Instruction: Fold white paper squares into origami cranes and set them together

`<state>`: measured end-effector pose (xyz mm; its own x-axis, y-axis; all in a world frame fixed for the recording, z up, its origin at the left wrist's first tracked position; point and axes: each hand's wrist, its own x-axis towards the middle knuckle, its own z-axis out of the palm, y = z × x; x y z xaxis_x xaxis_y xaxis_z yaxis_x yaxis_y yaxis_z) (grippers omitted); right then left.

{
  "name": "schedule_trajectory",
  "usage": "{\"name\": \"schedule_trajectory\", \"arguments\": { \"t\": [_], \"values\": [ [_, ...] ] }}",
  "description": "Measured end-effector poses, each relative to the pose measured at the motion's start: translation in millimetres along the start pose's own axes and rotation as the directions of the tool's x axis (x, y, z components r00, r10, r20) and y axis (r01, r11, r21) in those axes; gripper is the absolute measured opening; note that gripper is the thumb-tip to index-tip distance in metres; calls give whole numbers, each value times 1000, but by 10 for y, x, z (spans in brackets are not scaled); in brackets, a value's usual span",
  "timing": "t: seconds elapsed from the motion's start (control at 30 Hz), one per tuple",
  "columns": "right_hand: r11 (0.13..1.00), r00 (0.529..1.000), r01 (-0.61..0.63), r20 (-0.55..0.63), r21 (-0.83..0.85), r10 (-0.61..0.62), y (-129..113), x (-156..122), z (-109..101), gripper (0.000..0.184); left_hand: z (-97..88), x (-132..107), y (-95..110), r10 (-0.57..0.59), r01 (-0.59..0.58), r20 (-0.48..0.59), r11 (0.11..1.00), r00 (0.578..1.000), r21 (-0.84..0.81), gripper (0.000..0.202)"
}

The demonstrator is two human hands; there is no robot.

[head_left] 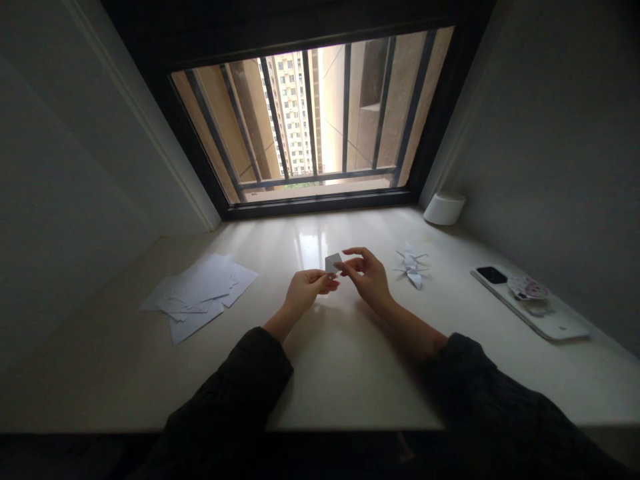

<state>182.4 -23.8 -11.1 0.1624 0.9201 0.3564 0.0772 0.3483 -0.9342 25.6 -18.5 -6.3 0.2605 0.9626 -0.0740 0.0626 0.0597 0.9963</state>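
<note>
A small folded piece of paper [333, 263], pale grey against the light, is held up between my two hands above the white sill. My left hand [306, 288] pinches its lower left edge. At its right edge, the thumb and a finger of my right hand [369, 275] grip it, while another finger stretches out above. To the right of my hands lie folded paper cranes [413, 268] in a short row, with thin pointed ends. A loose pile of white paper sheets [203, 290] rests to the left.
A phone [533, 303] in a clear case with a cartoon grip lies at the right. A white cup-like object [444, 208] stands in the back right corner. Behind the sill [350, 373] is a dark-framed window [320, 212] with bars outside. Walls rise on both sides.
</note>
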Motion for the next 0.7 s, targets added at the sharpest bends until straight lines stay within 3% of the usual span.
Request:
{"name": "schedule_trajectory", "arguments": {
  "t": [0.2,0.43,0.7],
  "values": [
    [980,977,-150,173,127,127,66,29,4,65,2,-29,13,39,-42,43,995,998,90,38],
    [974,970,-189,180,121,166,32,12,4,46,-31,7,-47,36,-56,138,988,990,146,34],
    [978,979,-181,116,105,169,23,30,-9,46,0,-11,-73,100,-113,77,976,992,184,36]
  ]
}}
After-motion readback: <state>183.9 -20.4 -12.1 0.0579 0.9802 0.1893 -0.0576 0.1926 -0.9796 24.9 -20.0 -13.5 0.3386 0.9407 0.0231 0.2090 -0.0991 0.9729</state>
